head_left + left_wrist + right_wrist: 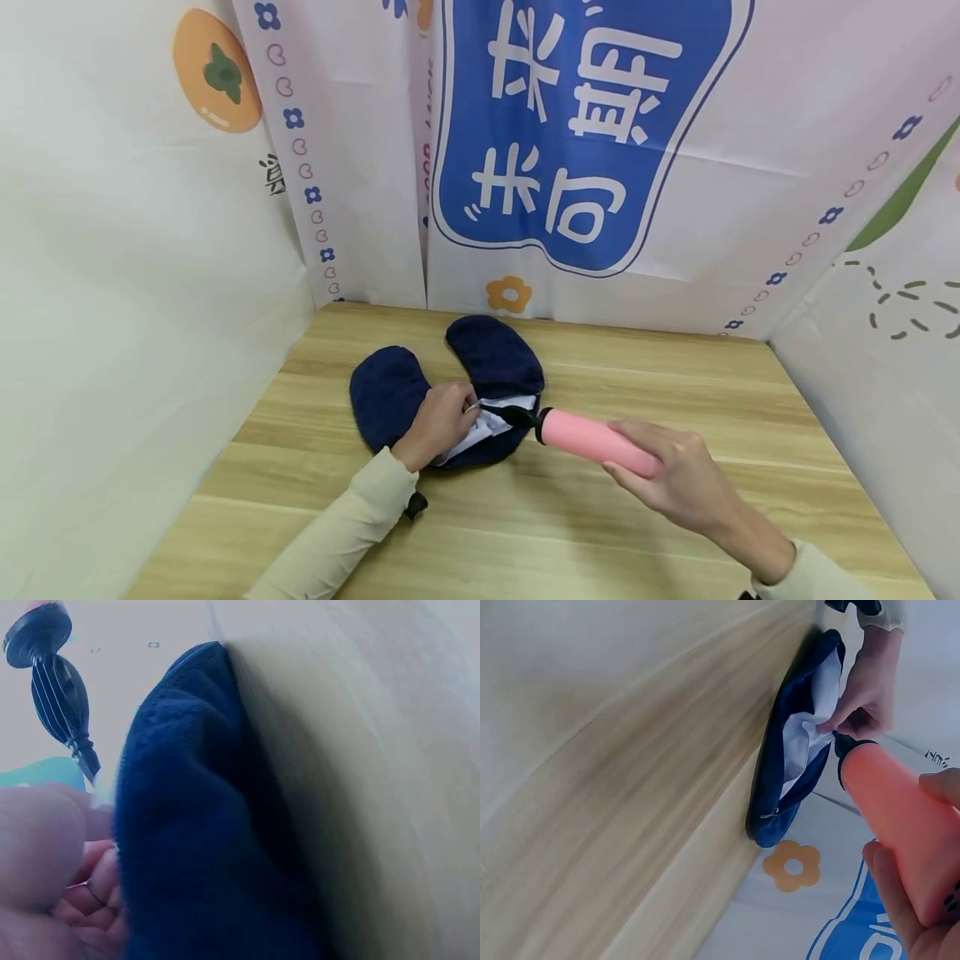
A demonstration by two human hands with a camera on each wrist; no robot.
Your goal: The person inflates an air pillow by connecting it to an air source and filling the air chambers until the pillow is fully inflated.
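A navy U-shaped neck pillow lies on the table, its zip open along the near curve. White inner lining shows through that opening. With thumb and fingers my left hand pinches part of the white inner at the opening; the pinched bit is mostly hidden. My right hand grips the pink barrel of a hand pump. The pump's black nozzle points at the left fingertips, its tip at the white material. Whether the tip sits inside a valve, I cannot tell.
The wood-grain table extends around the pillow. Printed white cloth hangs behind it, with white walls at both sides. A small black object shows beside the left sleeve.
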